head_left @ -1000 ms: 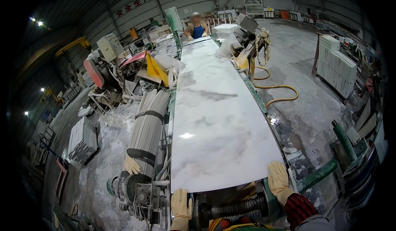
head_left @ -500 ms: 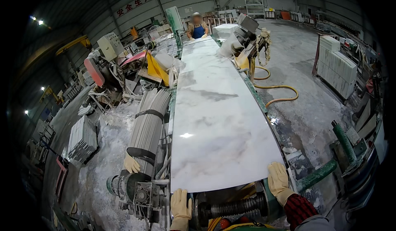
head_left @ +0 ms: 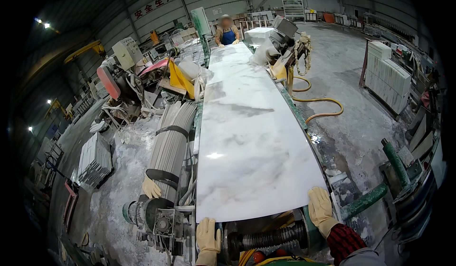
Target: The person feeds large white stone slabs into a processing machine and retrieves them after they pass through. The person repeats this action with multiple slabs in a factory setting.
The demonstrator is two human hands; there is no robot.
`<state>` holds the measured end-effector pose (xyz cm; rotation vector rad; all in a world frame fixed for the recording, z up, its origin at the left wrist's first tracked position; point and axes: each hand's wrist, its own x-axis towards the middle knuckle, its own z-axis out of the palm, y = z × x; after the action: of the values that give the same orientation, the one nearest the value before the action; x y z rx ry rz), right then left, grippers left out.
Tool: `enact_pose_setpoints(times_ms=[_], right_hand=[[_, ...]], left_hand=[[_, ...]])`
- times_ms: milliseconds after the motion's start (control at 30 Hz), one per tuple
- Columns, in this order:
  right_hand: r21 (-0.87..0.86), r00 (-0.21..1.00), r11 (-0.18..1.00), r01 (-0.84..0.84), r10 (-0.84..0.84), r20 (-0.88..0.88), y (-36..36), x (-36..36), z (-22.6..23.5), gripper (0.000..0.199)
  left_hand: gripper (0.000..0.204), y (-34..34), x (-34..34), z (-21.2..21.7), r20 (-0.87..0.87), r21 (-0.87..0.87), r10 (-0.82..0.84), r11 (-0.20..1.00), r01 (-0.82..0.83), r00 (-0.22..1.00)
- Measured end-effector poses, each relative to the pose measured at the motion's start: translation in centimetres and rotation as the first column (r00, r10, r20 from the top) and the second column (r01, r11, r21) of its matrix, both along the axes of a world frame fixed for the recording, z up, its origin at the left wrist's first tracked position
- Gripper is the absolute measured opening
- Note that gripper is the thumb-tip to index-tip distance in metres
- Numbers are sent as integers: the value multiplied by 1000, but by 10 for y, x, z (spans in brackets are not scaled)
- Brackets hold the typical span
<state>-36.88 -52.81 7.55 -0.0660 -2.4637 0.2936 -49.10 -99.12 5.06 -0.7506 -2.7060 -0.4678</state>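
Note:
A long, glossy white stone slab (head_left: 256, 161) with grey veining lies along the machine bed, stretching away from me. My left hand (head_left: 208, 240), in a cream glove, rests at the slab's near left corner with its fingers stretched forward. At the near right corner my right hand (head_left: 321, 210), also gloved, lies along the edge with its fingers extended. Neither hand is wrapped round anything. Below the slab's near edge, between my hands, is a dark ribbed roller or shaft (head_left: 268, 237). A person in a blue apron (head_left: 228, 36) stands at the far end, gloved hands at the slab.
Left of the bed lie a strapped bundle of long grey strips (head_left: 173, 142), a loose cream glove (head_left: 151, 187) and a motor (head_left: 137, 213). A green pipe (head_left: 365, 202) juts out at right. A yellow hose (head_left: 327, 101) loops on the floor; stacked slabs (head_left: 387, 78) stand beyond.

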Motion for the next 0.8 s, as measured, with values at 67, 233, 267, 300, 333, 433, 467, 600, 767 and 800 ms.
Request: enact_pose_setpoints(times_ms=[67,233,267,300,333,433,467,600,767,800], right_hand=[[-25,1000,1000,-4,4,22,-1,1,3,31],[-12,1000,1000,-11,11,5,-2,2,5,30],[-3,1000,1000,-6,6,4,-2,3,3,30],[7,1000,1000,-1,1,3,-1,3,2,30],[5,1000,1000,-2,2,-1,-1,4,1,30],[-8,1000,1000,-6,6,-1,-3,5,3,30],[-15,1000,1000,-6,6,6,-4,5,4,30],[9,1000,1000,-16,17,-25,-6,6,10,31],[-4,1000,1000,-6,6,-11,-4,9,2,31],[-9,1000,1000,-8,8,-5,-4,9,2,31]], left_hand=[[47,4,-1,6,-122,-20,-38,999,35,992],[47,7,2,15,-70,4,-34,999,34,997],[47,7,2,16,-63,4,-35,999,35,997],[47,6,3,15,-74,5,-36,999,36,997],[47,5,3,13,-84,7,-36,999,37,996],[47,3,4,8,-105,11,-33,999,34,994],[48,3,4,7,-111,13,-30,999,32,993],[48,0,6,2,-124,12,-24,1000,26,992],[48,1,7,6,-130,3,-27,1000,27,991],[48,2,7,10,-105,11,-27,1000,28,994]])
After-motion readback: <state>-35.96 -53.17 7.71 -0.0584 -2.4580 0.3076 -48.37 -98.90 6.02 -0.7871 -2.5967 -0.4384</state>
